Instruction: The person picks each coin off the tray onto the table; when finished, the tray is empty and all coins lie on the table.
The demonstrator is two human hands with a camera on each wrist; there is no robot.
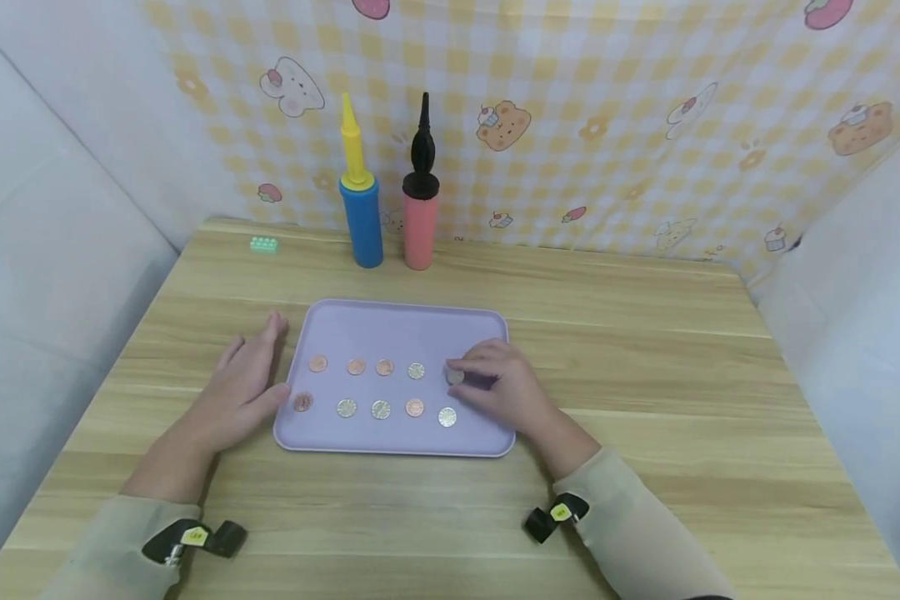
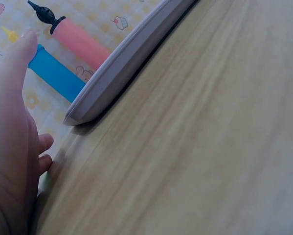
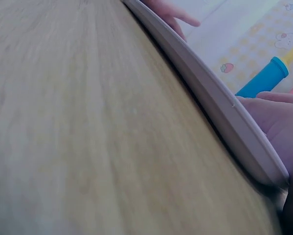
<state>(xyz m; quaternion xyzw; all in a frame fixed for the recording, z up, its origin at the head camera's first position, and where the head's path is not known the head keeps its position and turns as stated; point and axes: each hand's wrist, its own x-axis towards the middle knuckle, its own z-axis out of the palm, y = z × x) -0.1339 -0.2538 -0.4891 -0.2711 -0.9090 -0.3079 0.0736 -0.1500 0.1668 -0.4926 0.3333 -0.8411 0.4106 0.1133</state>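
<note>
A lilac tray (image 1: 405, 321) lies on the wooden table with two rows of coins on it. Between its thumb and fingertips, my right hand (image 1: 506, 387) pinches a silver coin (image 1: 455, 377) at the right end of the far row. Left of that coin lie another silver coin (image 1: 416, 371) and several copper coins (image 1: 356, 367). The near row mixes copper and silver, with a silver coin (image 1: 447, 417) at its right end. My left hand (image 1: 240, 392) rests by the tray's left edge, fingers extended, thumb at the rim near a copper coin (image 1: 303, 402). The right wrist view hides the coins behind the tray's side.
Behind the tray stand a blue hand pump (image 1: 362, 221) with a yellow top and a pink hand pump (image 1: 420, 229) with a black top. A small mint toy brick (image 1: 263, 244) lies at the table's far left. A checked cloth (image 1: 570, 167) hangs behind the table.
</note>
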